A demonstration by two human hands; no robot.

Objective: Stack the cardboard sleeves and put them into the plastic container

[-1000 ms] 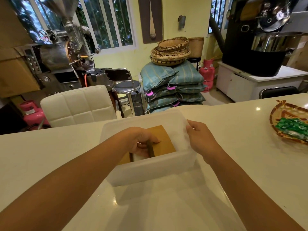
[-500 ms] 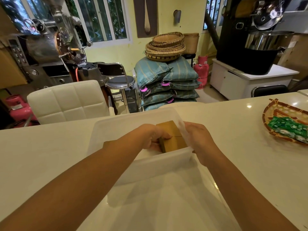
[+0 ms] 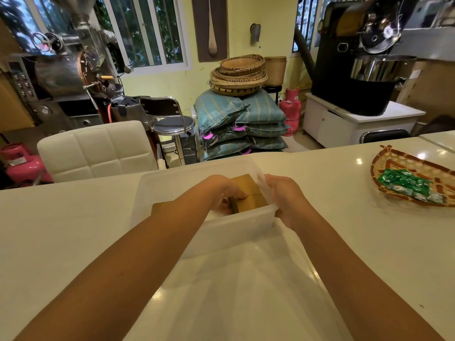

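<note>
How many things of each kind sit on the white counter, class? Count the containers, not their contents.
Plastic container: 1
Woven tray: 1
Total: 2
Brown cardboard sleeves sit inside the container; how many is unclear.

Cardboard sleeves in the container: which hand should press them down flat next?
Left. The left hand is inside the plastic container on the cardboard sleeves; the right hand grips its right wall.

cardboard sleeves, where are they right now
In the head view the cardboard sleeves sit inside the plastic container, against its right wall, under the left hand, with the right hand just outside.
</note>
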